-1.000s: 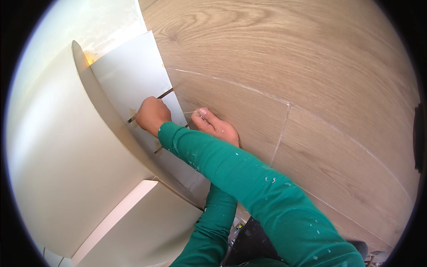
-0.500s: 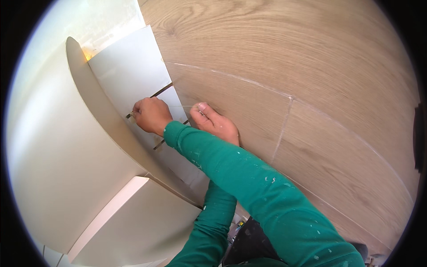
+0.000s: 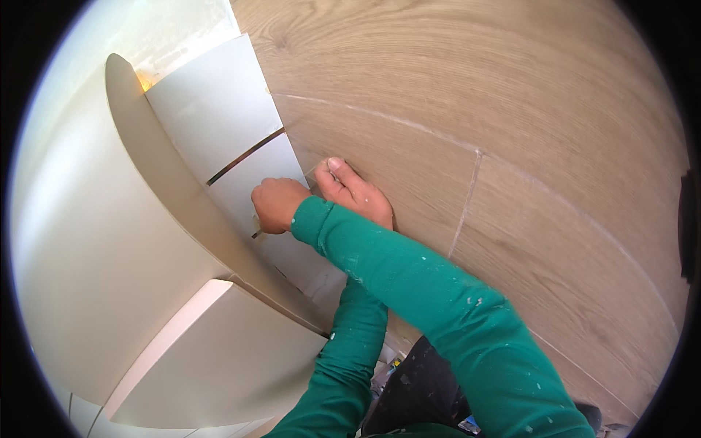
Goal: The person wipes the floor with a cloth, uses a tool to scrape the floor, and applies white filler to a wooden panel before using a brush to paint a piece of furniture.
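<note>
My arms cross, the right forearm lying over the left. My right hand (image 3: 280,205) is closed low over a white tile strip (image 3: 244,179), its fingers beside a dark gap (image 3: 255,235) between tiles. A small beige bit shows at those fingertips; what they grip is mostly hidden. My left hand (image 3: 355,192) rests against the wood-look tile (image 3: 409,197), thumb up and fingers curled in a pinch. A thin pale string (image 3: 309,172) leads from its fingers toward the white tiles. Another dark gap (image 3: 245,156) lies open above my right hand.
A large smooth white curved fixture (image 3: 80,241) stands along the left, its rim overhanging the tile strip. A pale block-shaped part (image 3: 219,358) projects below it. Pale grout lines (image 3: 465,204) cross the wood-look tiles. Bare whitish plaster (image 3: 175,36) shows at the upper left.
My right hand has moved down and right along the white tiles, from the middle gap to the lower one, uncovering the upper gap. My left hand has stayed nearly in place.
</note>
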A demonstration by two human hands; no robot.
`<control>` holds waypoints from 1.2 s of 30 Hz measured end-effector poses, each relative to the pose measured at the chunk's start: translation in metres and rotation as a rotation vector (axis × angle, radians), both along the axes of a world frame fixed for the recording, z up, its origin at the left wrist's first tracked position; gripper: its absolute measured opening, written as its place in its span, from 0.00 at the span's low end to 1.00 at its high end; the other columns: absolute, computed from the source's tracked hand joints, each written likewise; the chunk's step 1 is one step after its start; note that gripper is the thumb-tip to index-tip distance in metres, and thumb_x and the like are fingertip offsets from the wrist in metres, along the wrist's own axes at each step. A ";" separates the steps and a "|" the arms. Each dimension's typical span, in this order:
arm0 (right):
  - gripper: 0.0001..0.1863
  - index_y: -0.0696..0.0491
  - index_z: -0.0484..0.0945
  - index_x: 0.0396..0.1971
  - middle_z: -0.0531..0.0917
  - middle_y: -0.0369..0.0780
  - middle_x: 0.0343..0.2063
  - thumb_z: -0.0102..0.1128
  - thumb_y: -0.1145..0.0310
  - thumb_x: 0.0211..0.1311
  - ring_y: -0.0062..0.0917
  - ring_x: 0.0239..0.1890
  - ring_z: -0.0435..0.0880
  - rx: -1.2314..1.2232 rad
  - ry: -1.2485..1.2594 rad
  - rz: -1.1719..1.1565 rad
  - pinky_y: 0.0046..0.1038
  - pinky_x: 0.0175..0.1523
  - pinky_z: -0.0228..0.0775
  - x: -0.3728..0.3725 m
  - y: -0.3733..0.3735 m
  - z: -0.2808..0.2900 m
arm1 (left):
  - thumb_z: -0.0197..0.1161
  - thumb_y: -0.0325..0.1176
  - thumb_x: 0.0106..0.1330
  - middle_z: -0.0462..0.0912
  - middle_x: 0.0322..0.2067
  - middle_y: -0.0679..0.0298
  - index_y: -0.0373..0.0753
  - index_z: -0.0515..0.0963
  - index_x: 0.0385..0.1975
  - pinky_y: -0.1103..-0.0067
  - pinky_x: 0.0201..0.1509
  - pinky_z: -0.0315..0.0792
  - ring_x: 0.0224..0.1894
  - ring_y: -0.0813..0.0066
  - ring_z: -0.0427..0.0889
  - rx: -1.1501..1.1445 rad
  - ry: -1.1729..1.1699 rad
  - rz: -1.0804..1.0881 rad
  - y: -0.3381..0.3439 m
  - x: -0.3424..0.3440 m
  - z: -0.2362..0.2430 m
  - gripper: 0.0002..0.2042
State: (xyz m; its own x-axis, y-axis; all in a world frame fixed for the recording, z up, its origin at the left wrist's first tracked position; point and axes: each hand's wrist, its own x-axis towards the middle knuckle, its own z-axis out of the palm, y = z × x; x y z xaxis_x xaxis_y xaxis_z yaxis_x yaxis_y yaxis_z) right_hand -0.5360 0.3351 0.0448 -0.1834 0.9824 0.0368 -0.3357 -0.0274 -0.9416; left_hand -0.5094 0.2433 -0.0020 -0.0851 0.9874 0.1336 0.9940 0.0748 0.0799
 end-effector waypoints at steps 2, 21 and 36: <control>0.09 0.63 0.81 0.30 0.84 0.56 0.30 0.58 0.77 0.49 0.51 0.36 0.85 -0.082 0.095 0.027 0.44 0.44 0.79 0.018 -0.009 0.007 | 0.43 0.46 0.81 0.80 0.32 0.52 0.35 0.74 0.43 0.66 0.44 0.69 0.36 0.57 0.77 -0.023 -0.055 0.061 0.003 0.000 0.002 0.20; 0.12 0.61 0.76 0.36 0.82 0.50 0.33 0.62 0.75 0.50 0.47 0.40 0.81 0.149 -0.178 -0.449 0.44 0.43 0.75 0.185 -0.137 -0.050 | 0.37 0.51 0.80 0.61 0.71 0.49 0.34 0.52 0.74 0.64 0.71 0.63 0.66 0.58 0.70 -0.227 -1.332 -0.258 -0.052 0.041 0.042 0.32; 0.05 0.60 0.78 0.22 0.82 0.51 0.21 0.62 0.74 0.47 0.45 0.27 0.84 0.162 -0.476 -0.753 0.38 0.32 0.80 0.182 -0.129 -0.056 | 0.55 0.40 0.76 0.80 0.55 0.57 0.42 0.70 0.61 0.73 0.47 0.73 0.36 0.73 0.77 -0.173 -1.344 0.300 -0.090 -0.073 0.069 0.18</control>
